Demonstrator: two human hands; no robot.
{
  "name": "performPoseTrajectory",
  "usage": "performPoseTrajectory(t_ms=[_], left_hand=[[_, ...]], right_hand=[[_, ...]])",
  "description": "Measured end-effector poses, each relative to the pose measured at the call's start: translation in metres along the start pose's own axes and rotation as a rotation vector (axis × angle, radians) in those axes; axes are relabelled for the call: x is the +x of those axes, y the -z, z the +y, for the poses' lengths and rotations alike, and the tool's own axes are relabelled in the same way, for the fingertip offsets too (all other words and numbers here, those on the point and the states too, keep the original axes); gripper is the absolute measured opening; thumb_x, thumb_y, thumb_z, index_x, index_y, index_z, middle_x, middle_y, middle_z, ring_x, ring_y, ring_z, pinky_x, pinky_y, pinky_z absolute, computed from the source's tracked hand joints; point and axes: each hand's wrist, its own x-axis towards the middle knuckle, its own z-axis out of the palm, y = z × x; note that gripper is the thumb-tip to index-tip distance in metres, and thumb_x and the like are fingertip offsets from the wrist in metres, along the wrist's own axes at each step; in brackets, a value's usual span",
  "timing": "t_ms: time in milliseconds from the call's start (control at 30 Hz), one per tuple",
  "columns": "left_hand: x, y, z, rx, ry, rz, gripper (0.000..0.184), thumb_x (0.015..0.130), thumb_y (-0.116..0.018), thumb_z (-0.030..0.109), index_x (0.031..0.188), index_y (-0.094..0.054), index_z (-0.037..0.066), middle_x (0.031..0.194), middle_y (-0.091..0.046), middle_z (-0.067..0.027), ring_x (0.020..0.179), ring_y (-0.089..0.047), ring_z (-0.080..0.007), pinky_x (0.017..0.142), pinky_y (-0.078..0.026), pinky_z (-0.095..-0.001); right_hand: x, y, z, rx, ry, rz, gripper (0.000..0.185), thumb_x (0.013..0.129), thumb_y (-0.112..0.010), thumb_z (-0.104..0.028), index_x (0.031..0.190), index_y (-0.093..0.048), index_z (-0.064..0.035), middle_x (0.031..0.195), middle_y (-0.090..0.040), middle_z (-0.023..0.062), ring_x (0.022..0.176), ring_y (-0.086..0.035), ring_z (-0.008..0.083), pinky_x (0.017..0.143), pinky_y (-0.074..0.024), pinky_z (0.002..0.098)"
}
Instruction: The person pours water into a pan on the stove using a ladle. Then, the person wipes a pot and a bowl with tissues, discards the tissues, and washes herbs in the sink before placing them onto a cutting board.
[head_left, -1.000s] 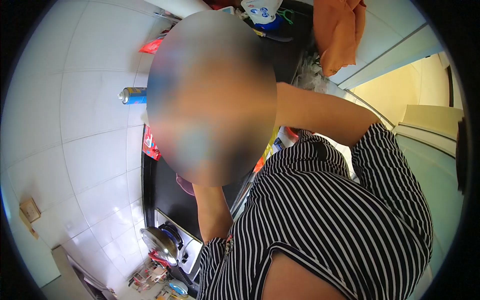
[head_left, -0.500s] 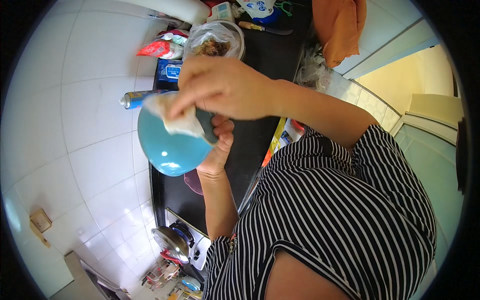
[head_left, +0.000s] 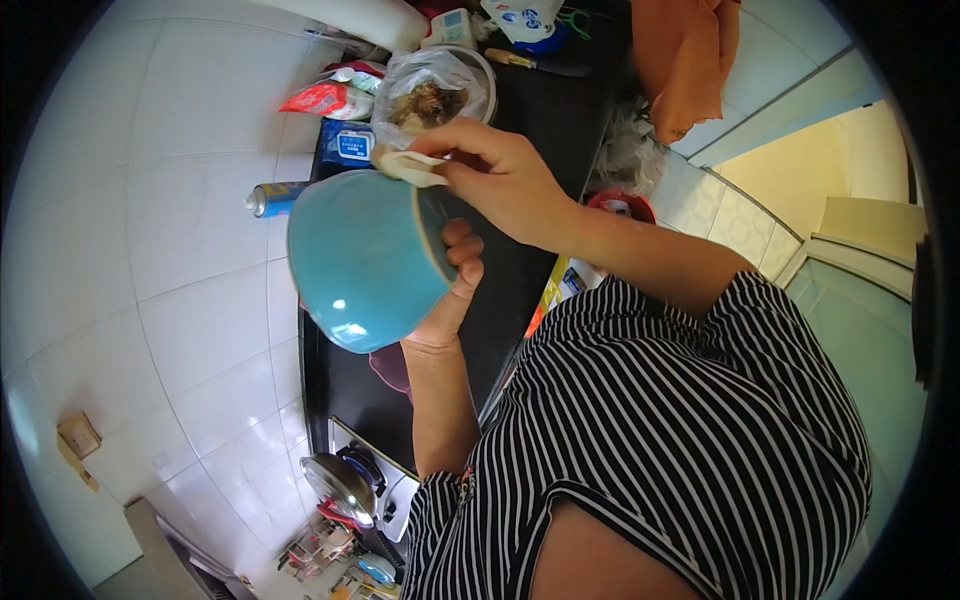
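A teal bowl [head_left: 365, 255] is tilted on its side, its outer surface towards the camera. My left hand [head_left: 455, 290] grips it by the rim, with fingertips showing over the rim and the thumb hidden behind the bowl. A folded whitish cloth [head_left: 415, 168] is pinched in my right hand [head_left: 500, 180]. It touches the upper edge of the bowl, near the rim.
Behind the hands, a plastic-lined bowl [head_left: 490, 95] of brown scraps stands on the black counter [head_left: 540, 110] near a knife [head_left: 535, 63]. A spray can [head_left: 272, 199], blue packet [head_left: 347, 144] and red packet [head_left: 325, 98] line the tiled wall. A pan [head_left: 338, 488] sits on the stove.
Since half a second ago, my right hand has moved right with the cloth, from the bowl's face to its upper edge. The bowl has turned slightly. The blur of the earliest frame hides both hands.
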Motion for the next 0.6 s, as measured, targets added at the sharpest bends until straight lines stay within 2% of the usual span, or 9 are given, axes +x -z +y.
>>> performPoseTrajectory(t_ms=[67, 133, 200, 267, 333, 400, 467, 567, 600], left_hand=[[0.0, 0.002, 0.002, 0.118, -0.024, 0.0, 0.054, 0.093, -0.053, 0.043, 0.131, -0.051, 0.005, 0.109, -0.045, -0.0169, 0.095, -0.043, -0.0294, 0.089, -0.045, -0.0432], [-0.001, 0.005, 0.006, 0.233, -0.044, 0.005, 0.055, 0.094, -0.052, 0.045, 0.133, -0.05, 0.005, 0.112, -0.049, -0.0178, 0.097, -0.046, -0.0311, 0.09, -0.045, -0.0451], [-0.006, 0.008, 0.015, 0.529, -0.216, 0.261, 0.053, 0.093, -0.052, 0.045, 0.129, -0.054, 0.006, 0.109, -0.048, -0.0178, 0.092, -0.043, -0.027, 0.084, -0.043, -0.0437], [-0.007, 0.01, 0.021, 0.587, -0.365, 0.274, 0.061, 0.094, -0.049, 0.055, 0.133, -0.051, 0.008, 0.132, -0.054, -0.0156, 0.116, -0.054, -0.0329, 0.102, -0.044, -0.0491], [-0.011, 0.003, 0.021, 0.745, -0.416, 0.351, 0.061, 0.092, -0.046, 0.044, 0.138, -0.049, 0.004, 0.128, -0.06, -0.0157, 0.116, -0.06, -0.0295, 0.101, -0.049, -0.045], [-0.015, -0.011, 0.014, 0.976, -0.38, 0.411, 0.057, 0.089, -0.051, 0.037, 0.131, -0.054, -0.001, 0.123, -0.064, -0.0155, 0.109, -0.064, -0.0292, 0.096, -0.052, -0.0411], [-0.019, -0.017, 0.007, 1.142, -0.298, 0.551, 0.053, 0.088, -0.055, 0.03, 0.129, -0.056, -0.004, 0.12, -0.065, -0.0151, 0.105, -0.065, -0.0276, 0.094, -0.051, -0.0384], [-0.015, -0.019, -0.001, 1.174, -0.299, 0.549, 0.055, 0.087, -0.056, 0.023, 0.135, -0.052, -0.003, 0.126, -0.061, -0.0137, 0.111, -0.061, -0.0235, 0.096, -0.047, -0.0343], [-0.012, -0.022, -0.003, 1.165, -0.303, 0.548, 0.055, 0.087, -0.056, 0.023, 0.135, -0.052, -0.003, 0.126, -0.061, -0.0137, 0.111, -0.061, -0.0235, 0.096, -0.047, -0.0343]], right_hand=[[-0.001, -0.001, 0.001, 0.062, -0.013, 0.051, 0.028, 0.09, -0.056, 0.008, 0.112, -0.068, -0.0029, 0.101, -0.065, 0.0045, 0.091, -0.061, 0.0099, 0.08, -0.0475, 0.0242], [0.002, 0.005, -0.001, -0.085, 0.202, -0.003, 0.03, 0.088, -0.055, 0.01, 0.11, -0.07, -0.0037, 0.102, -0.065, 0.0044, 0.09, -0.062, 0.0117, 0.08, -0.0478, 0.0249], [0.01, 0.013, -0.009, -0.109, 0.325, -0.063, 0.034, 0.084, -0.056, 0.012, 0.105, -0.073, -0.008, 0.099, -0.064, 0.0048, 0.087, -0.063, 0.016, 0.078, -0.0486, 0.027], [0.014, 0.022, -0.026, -0.253, 0.632, -0.339, 0.036, 0.08, -0.06, 0.011, 0.102, -0.076, -0.0121, 0.096, -0.062, 0.0055, 0.085, -0.062, 0.0207, 0.076, -0.049, 0.029], [0.014, 0.021, -0.037, -0.261, 0.631, -0.425, 0.033, 0.079, -0.064, 0.005, 0.101, -0.078, -0.0149, 0.093, -0.061, 0.0057, 0.083, -0.061, 0.0233, 0.075, -0.0492, 0.0301], [0.022, 0.019, -0.039, -0.412, 0.468, -0.381, 0.029, 0.08, -0.065, 0.0, 0.102, -0.078, -0.0143, 0.092, -0.062, 0.0058, 0.081, -0.061, 0.0216, 0.075, -0.0489, 0.029], [0.032, 0.02, -0.02, -0.227, 0.319, -0.444, 0.027, 0.083, -0.064, -0.002, 0.106, -0.076, -0.0101, 0.09, -0.063, 0.0033, 0.08, -0.061, 0.0156, 0.075, -0.0483, 0.0276], [0.034, 0.027, -0.025, 0.177, -0.331, -0.192, 0.029, 0.089, -0.062, -0.007, 0.117, -0.067, 0.0001, 0.08, -0.06, -0.0017, 0.068, -0.05, 0.0037, 0.059, -0.0402, 0.0226], [0.035, 0.032, -0.022, 0.28, -0.402, -0.084, 0.028, 0.09, -0.062, -0.008, 0.116, -0.067, 0.0004, 0.078, -0.058, -0.0013, 0.063, -0.046, 0.0026, 0.053, -0.0345, 0.0217]])
